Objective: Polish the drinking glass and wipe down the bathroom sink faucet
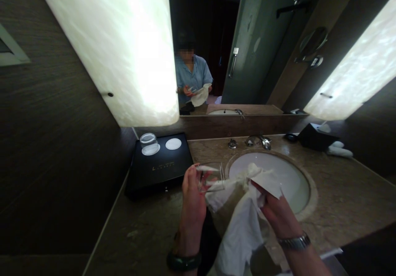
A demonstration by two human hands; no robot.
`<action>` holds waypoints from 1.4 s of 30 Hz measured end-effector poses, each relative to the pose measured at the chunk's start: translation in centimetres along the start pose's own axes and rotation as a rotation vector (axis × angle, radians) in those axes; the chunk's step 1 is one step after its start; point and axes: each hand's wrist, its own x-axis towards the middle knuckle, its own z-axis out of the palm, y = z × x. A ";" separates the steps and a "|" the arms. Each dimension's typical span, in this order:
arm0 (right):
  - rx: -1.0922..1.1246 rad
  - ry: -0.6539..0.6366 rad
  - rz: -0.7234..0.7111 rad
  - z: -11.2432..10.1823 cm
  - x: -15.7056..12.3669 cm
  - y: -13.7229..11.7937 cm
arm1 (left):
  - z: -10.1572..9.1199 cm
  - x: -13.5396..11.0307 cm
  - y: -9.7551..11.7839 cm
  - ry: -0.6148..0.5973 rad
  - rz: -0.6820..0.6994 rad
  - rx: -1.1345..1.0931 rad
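Note:
My left hand (pixel 193 197) is wrapped round a clear drinking glass (pixel 213 178), tipped on its side with its mouth toward the right. In my right hand (pixel 276 210) a white cloth (pixel 244 226) is bunched up, its long end hanging down over the counter's front. The upper part of the cloth lies in front of the sink and close to the glass's mouth. Whether cloth and glass touch, I cannot tell. Another glass (pixel 148 139) stands upside down on a white round coaster (pixel 151 149) on a black box (pixel 161 168), beside a second bare coaster (pixel 173 144).
A white oval sink (pixel 297 185) is set into the brown stone counter (pixel 340 189), with a chrome faucet (pixel 262 142) behind it. To the right are a black tissue box (pixel 317 137) and rolled white towels (pixel 340 150). A mirror (pixel 204 28) covers the back wall between lit panels.

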 end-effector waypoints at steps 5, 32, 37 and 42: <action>-0.262 -0.144 -0.078 -2.8 -0.5 -1.8 | 0.6 -0.4 0.1 -0.039 -0.054 -0.083; 0.169 -0.450 0.114 6.1 -2.8 -2.0 | 1.8 -2.7 1.1 -0.070 0.080 0.141; 0.117 -0.476 0.057 5.9 -2.6 -1.5 | 1.7 -2.7 1.2 -0.070 0.108 0.182; 0.126 -0.468 0.050 5.9 -2.4 -1.4 | 1.7 -2.7 1.1 -0.088 0.096 0.199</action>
